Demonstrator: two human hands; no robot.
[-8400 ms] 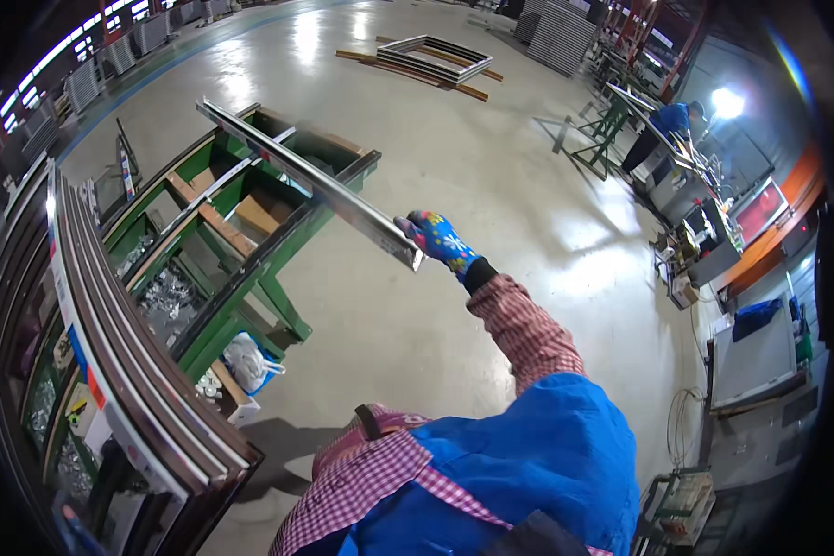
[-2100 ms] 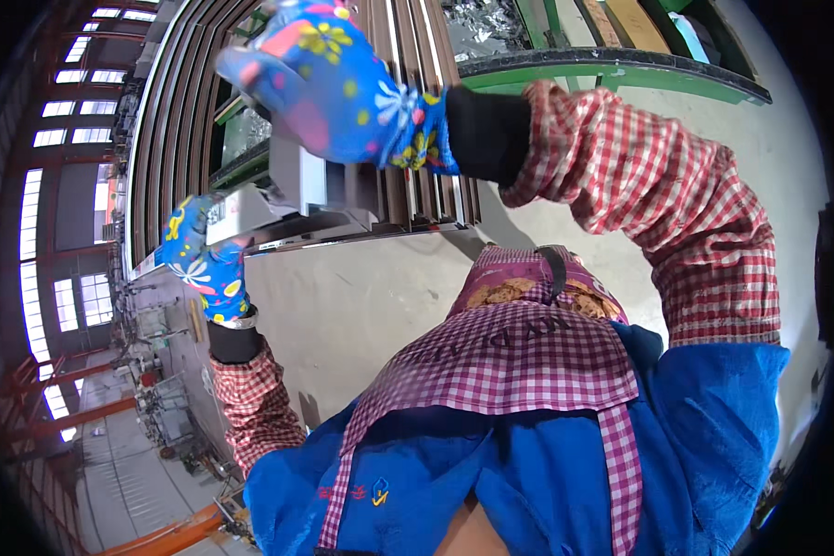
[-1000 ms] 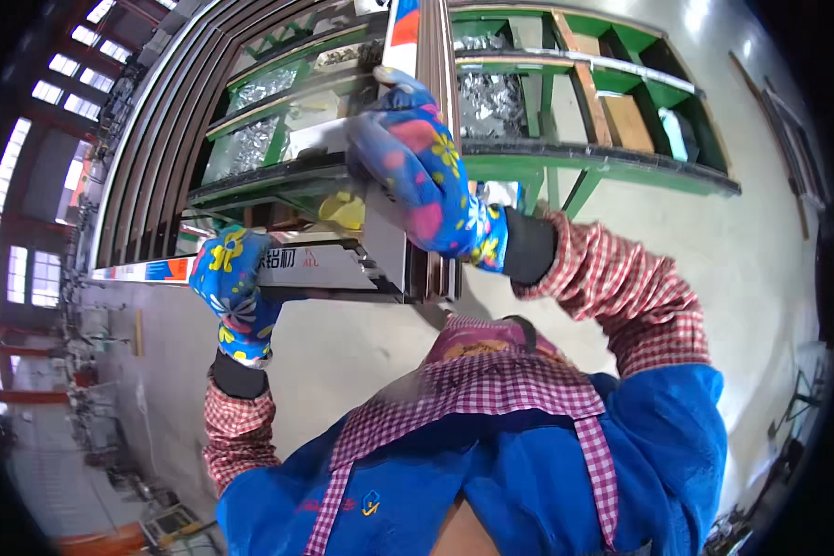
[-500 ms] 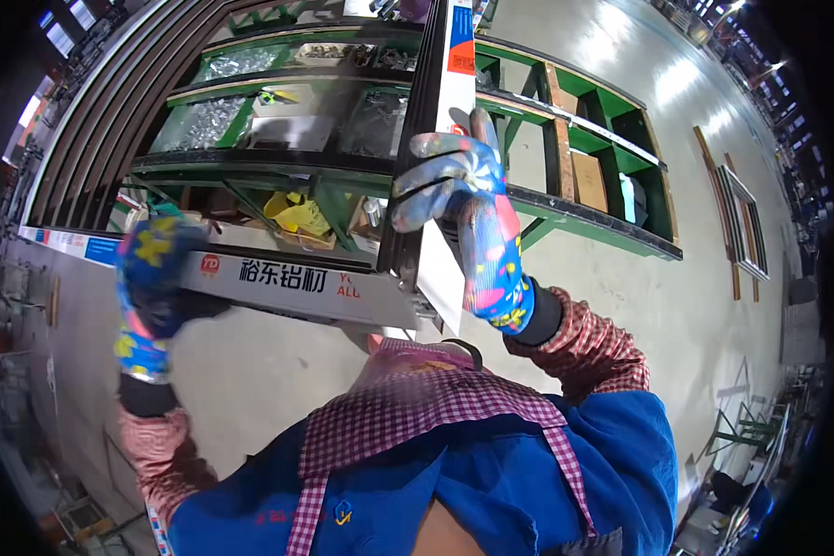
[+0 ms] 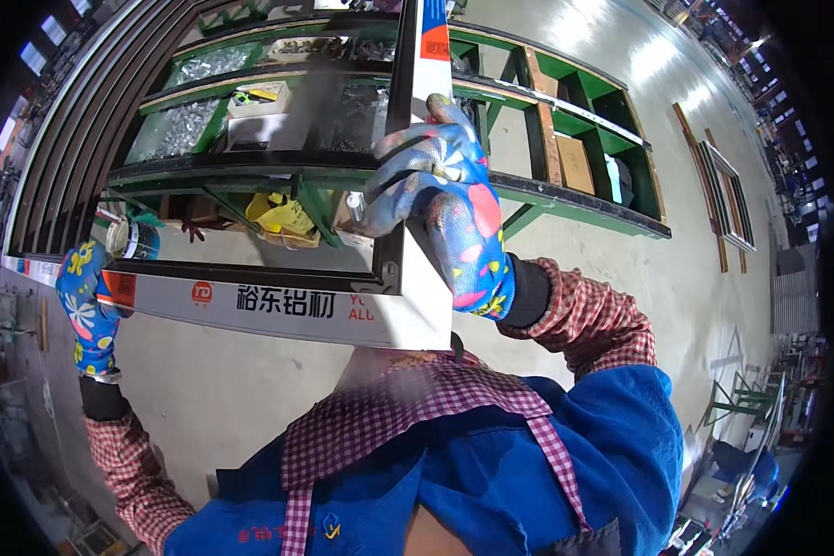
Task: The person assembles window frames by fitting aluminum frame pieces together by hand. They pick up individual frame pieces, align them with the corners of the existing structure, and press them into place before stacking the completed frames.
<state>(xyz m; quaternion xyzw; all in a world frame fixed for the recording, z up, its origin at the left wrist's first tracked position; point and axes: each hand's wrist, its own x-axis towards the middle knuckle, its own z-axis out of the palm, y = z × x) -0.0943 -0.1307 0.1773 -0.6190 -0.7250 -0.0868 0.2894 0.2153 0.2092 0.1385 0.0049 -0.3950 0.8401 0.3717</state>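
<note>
A large dark brown metal window frame (image 5: 250, 280), its outer faces covered in printed white film, spans the left and middle of the view. My left hand (image 5: 88, 306), in a blue flowered glove, is closed on the near rail towards its left end; some fingers are hidden by the frame. My right hand (image 5: 449, 204), gloved alike, is wrapped round the right-hand side bar a little above the near right corner (image 5: 394, 278). Its fingers curl over the inner edge, and the palm lies against the white outer face. At that corner the two bars meet.
Beyond the frame stands a green rack (image 5: 584, 211) with compartments. It holds bags of small metal parts (image 5: 190, 125), a cardboard box (image 5: 574, 165) and a yellow bag (image 5: 283, 215) low down. Another frame (image 5: 732, 195) lies on wooden strips on the floor at the right.
My left hand has moved left along the near rail. The gap at the near right corner has closed. My right hand and the side bar have shifted slightly left.
</note>
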